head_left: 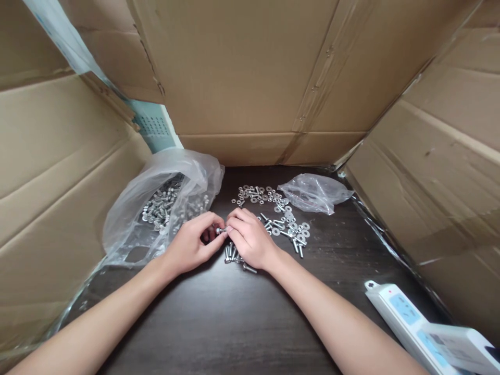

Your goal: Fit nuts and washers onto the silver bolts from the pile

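- Lower right of the frame, nearest: one white power strip (404, 308), a white plug or adapter seated in it.
- Lower centre: the dark surface (207, 317), which carries everything listed here.
- Centre: a few loose bolts (227, 254), lying just below my right hand, not taken up.
- Centre: my left hand (191, 242) and my right hand (252, 240), fingertips together. Between them, one silvery bolt (220, 230): left thumb and fingers pinch one end, right fingers close on the other. Whether a nut or washer is fully on it, I cannot tell.
- Right of centre: a scatter of bolts and flat washers (305, 226), still separate.
- Left of centre: an open clear bag (199, 165) with a large heap of hardware (158, 208); too small to tell whether pieces are joined.
- Upper centre, beyond my hands: loose nuts and washers (253, 194).
- Beside these, to the right: a crumpled plastic bag (314, 192).
- Farthest: cardboard walls (242, 67).
- Status, my judgement: partway; one piece in hand, many loose.
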